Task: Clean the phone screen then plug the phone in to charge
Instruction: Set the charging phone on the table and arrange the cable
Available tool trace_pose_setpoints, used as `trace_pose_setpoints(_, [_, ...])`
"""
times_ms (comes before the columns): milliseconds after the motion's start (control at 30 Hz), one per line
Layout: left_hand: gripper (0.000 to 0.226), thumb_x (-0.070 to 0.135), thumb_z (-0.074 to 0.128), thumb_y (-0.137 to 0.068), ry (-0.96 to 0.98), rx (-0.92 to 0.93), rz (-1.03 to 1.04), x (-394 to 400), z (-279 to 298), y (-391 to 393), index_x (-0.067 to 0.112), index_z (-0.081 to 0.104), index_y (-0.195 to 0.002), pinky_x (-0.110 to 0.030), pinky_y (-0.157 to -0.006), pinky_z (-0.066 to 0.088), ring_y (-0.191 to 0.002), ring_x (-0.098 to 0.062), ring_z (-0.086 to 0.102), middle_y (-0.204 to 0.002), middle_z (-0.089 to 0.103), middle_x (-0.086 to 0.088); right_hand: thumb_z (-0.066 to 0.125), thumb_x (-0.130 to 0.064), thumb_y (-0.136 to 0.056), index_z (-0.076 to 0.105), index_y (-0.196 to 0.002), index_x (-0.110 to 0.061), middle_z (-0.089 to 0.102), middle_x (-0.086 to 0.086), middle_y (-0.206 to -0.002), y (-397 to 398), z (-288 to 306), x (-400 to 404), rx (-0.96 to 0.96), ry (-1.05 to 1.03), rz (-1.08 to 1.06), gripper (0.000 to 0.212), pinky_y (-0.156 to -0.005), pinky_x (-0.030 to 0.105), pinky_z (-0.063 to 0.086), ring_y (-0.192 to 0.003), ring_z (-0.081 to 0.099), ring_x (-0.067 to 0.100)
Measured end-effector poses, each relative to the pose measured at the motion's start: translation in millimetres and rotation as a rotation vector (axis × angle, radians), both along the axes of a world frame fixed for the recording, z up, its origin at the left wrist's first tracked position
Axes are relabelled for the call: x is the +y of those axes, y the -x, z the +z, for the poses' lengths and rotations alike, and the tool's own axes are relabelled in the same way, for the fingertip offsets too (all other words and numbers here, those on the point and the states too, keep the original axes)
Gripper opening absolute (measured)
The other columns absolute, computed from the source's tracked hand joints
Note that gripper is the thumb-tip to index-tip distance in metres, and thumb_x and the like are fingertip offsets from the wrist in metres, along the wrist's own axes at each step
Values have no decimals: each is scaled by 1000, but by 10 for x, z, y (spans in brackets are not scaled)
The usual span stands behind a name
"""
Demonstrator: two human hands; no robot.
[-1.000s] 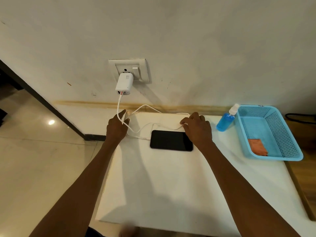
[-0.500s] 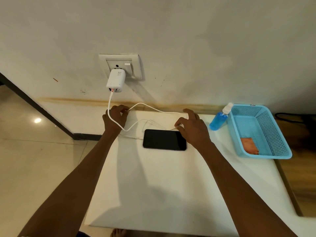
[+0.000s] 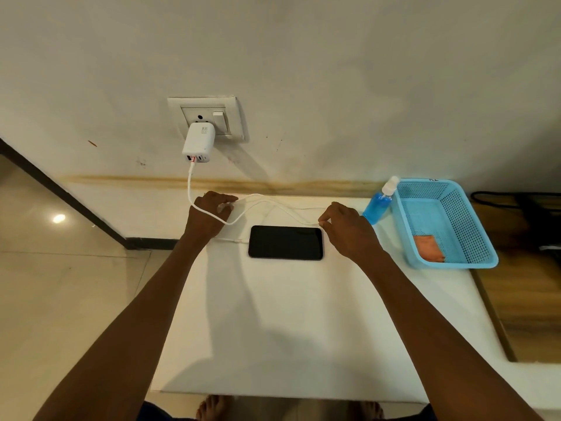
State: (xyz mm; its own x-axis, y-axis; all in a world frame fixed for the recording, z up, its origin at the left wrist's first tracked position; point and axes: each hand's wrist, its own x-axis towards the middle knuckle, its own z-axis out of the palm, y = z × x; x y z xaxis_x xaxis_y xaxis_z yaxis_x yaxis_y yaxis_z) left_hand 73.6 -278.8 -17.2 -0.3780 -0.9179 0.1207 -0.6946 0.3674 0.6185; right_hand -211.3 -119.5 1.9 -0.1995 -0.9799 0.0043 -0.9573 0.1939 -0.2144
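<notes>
No brand can be read: the white charger adapter [image 3: 198, 143] carries small print too fine to make out, and a dark mark on the far rim of the blue basket [image 3: 447, 221] is equally illegible. The left hand [image 3: 209, 215] lies knuckles-up at about 10 o'clock from the phone [image 3: 285, 242], its fingers curled round the thin white charging cable [image 3: 261, 205], which drapes over the wrist. The right hand [image 3: 346, 229], at 3 o'clock of the phone and touching its far right corner, pinches the same cable between thumb and forefinger. The phone, a glossy black slab with rounded corners, lies flat on the matte white table [image 3: 273, 329], screen dark, with the cable's plug entering its left end. The adapter sits in a white wall socket [image 3: 209, 117] at 11 o'clock. A clear bottle of blue liquid with a white cap [image 3: 379, 203] stands just beside the perforated plastic basket, which holds a folded orange cloth [image 3: 428, 247].
</notes>
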Motion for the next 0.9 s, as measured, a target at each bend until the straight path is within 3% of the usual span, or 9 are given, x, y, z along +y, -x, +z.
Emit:
trace_pose_setpoints(133, [46,33,75,-85,40,-173,-66,64,-6,-8,27,64,-130,-38,-100,38,-113,-32,58,-121,64,-7,48,-34,-103,56,-109,-19,65,1,-104,0,-30,-50,51,18,-45,19,-80,36,54,-94,60,21])
trace_pose_setpoints(300, [62,60,72,-78,8,-91,-67,75,50,100,37,57,-134,-33,-104,36,-117,-14,55,-127,62,9,46,-46,-101,52,-114,-18,62,5,-104,-18,-79,-137,87,19,-89,32,-80,36,53,-92,59,22])
trace_pose_setpoints(367, [55,63,70,-78,-53,23,-64,99,84,152,45,58,-128,-27,-100,39,-110,-1,55,-120,63,21,46,-47,-101,50,-121,-19,62,6,-109,-25,-93,-156,56,19,-100,35,-83,38,53,-96,59,23])
trace_pose_setpoints(467, [27,66,61,-83,-148,189,-11,139,91,178,55,64,-107,-10,-82,38,-98,15,55,-103,63,33,40,-49,-102,46,-136,-21,58,9,-123,-30,-101,-170,82,-23,-107,45,-89,40,52,-109,58,27])
trace_pose_setpoints(567, [28,57,51,-95,-121,230,-4,145,80,205,39,71,-103,-1,-76,36,-93,13,57,-98,69,22,37,-47,-103,57,-127,-18,58,9,-118,-18,-107,-163,150,-25,-105,43,-86,39,53,-105,58,27])
trace_pose_setpoints(667, [26,41,56,-98,-177,384,32,119,60,227,23,73,-100,-1,-75,37,-87,9,63,-92,74,11,39,-47,-103,60,-118,-14,59,9,-112,-16,-114,-189,136,-19,-133,42,-83,36,55,-100,61,26])
trace_pose_setpoints(767, [17,24,64,-91,-346,544,149,81,23,243,19,73,-105,-15,-83,45,-92,-2,68,-95,75,3,40,-49,-102,59,-115,-12,58,9,-112,-44,-124,-238,88,-17,-173,44,-83,38,56,-99,61,26])
trace_pose_setpoints(833, [19,21,66,-86,-361,497,191,44,13,251,21,73,-105,-26,-91,46,-104,-13,64,-104,73,1,42,-51,-101,58,-115,-12,56,9,-113,-64,-139,-272,38,-31,-206,44,-85,39,55,-101,60,26])
trace_pose_setpoints(900, [17,18,66,-88,-330,457,186,24,2,250,18,72,-104,-28,-90,46,-105,-17,62,-109,71,-1,42,-50,-102,57,-115,-12,55,8,-114,-81,-153,-302,9,-43,-228,43,-85,38,55,-102,60,26])
